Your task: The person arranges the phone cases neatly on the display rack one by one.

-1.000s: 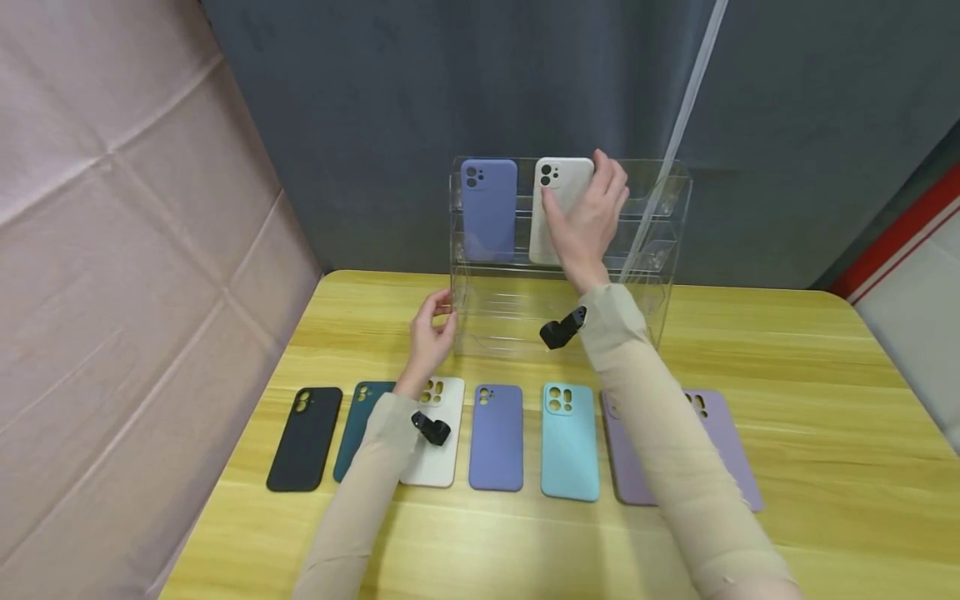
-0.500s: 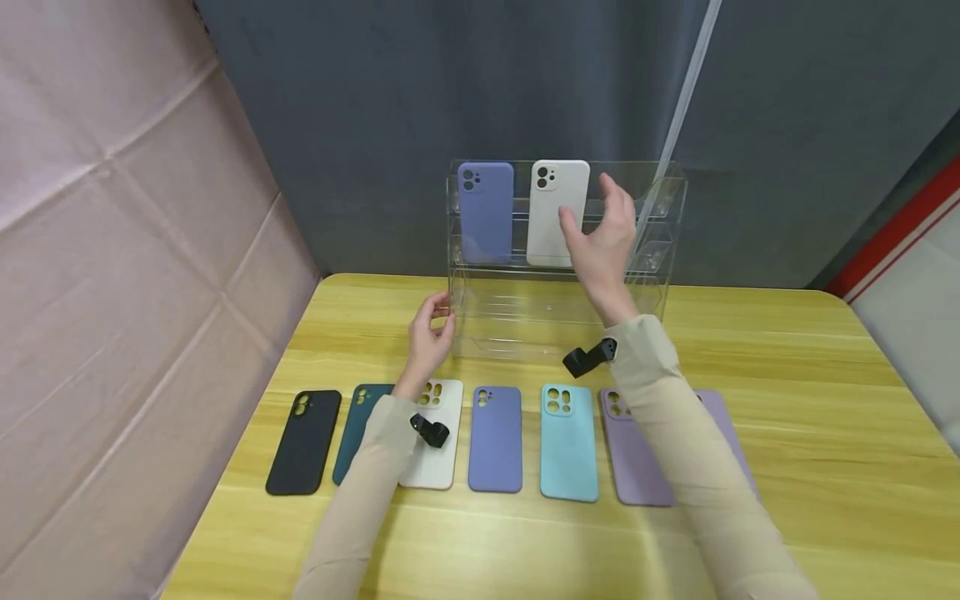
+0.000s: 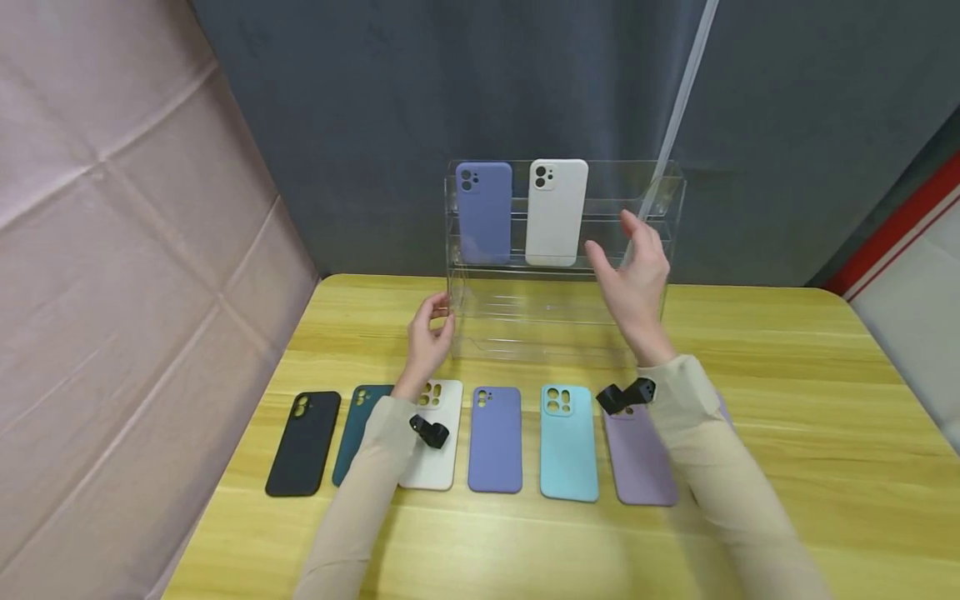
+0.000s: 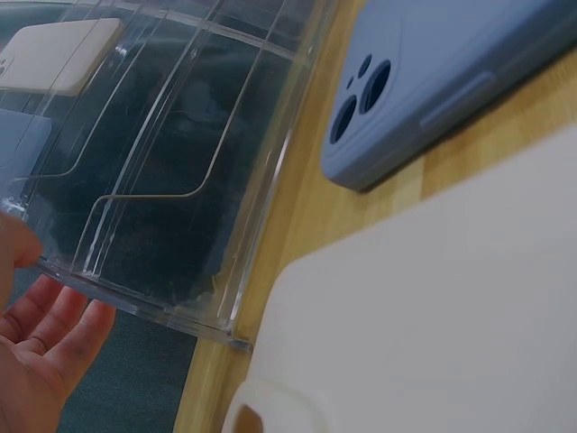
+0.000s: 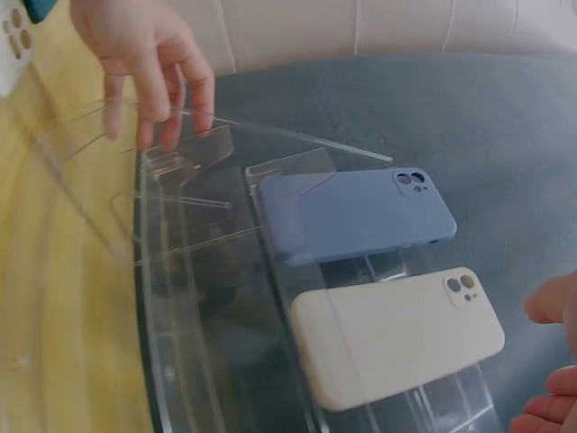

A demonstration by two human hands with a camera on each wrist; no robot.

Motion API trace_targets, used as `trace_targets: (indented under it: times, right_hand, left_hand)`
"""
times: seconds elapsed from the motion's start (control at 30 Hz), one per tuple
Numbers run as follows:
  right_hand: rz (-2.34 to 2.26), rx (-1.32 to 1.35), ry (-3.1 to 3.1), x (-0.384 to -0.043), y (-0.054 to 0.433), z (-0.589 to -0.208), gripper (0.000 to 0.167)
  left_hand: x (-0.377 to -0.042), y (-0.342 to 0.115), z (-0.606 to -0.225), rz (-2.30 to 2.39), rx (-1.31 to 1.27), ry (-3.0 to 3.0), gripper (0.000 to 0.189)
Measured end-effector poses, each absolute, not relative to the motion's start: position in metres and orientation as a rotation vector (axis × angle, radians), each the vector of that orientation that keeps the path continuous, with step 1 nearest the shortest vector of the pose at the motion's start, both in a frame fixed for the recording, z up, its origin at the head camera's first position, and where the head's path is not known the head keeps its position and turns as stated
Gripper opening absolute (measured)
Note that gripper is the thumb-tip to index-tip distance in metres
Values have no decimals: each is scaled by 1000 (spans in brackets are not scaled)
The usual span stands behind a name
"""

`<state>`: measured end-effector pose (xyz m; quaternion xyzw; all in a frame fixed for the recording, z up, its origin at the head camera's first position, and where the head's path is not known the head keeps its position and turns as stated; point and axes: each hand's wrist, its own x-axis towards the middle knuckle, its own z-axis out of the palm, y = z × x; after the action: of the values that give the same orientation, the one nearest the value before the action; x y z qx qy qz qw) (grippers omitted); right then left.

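Observation:
In the head view a clear acrylic display stand [image 3: 540, 320] stands at the back of the table. Its upper tier bears a violet-blue phone case [image 3: 485, 218] at left and a white phone case [image 3: 556, 218] beside it, both leaning upright. My left hand [image 3: 429, 343] pinches the stand's left side panel; the left wrist view shows the thumb on one face and the fingers [image 4: 79, 341] on the other. Apart from the white case, to its lower right, my right hand [image 3: 636, 287] hovers before the stand with fingers spread, holding nothing.
On the table [image 3: 810, 400] several phone cases lie in a row: black [image 3: 303, 446], dark teal [image 3: 358, 429], white [image 3: 438, 467], violet-blue [image 3: 496, 442], turquoise [image 3: 569, 446] and purple [image 3: 637, 458]. My right sleeve [image 3: 738, 492] largely covers another purple one. A dark curtain [image 3: 420, 125] hangs behind.
My right hand has let go of the white phone case and moved right and down, away from it. The case stays on the upper tier. My left hand keeps its place.

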<state>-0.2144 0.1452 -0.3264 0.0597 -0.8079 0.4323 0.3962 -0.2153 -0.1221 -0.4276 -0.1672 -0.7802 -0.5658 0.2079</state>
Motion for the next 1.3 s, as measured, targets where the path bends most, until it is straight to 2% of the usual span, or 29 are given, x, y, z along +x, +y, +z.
trace_targets:
  times: [0.27, 0.57, 0.93, 1.3]
  right_hand:
    - [1168, 140, -2073, -195, 163, -349, 51]
    - [1294, 0, -2157, -168, 192, -372, 50]
    - [1197, -96, -2256, -135, 221, -398, 52]
    - [1115, -209, -2396, -102, 251, -440, 59]
  left_hand:
    - [-216, -123, -429, -1566, -471, -2176, 33]
    - [-216, -123, -429, -1574, -488, -2156, 33]
    - [-217, -123, -431, -1572, -474, -2165, 33]
    - [-216, -123, -430, -1571, -471, -2181, 33]
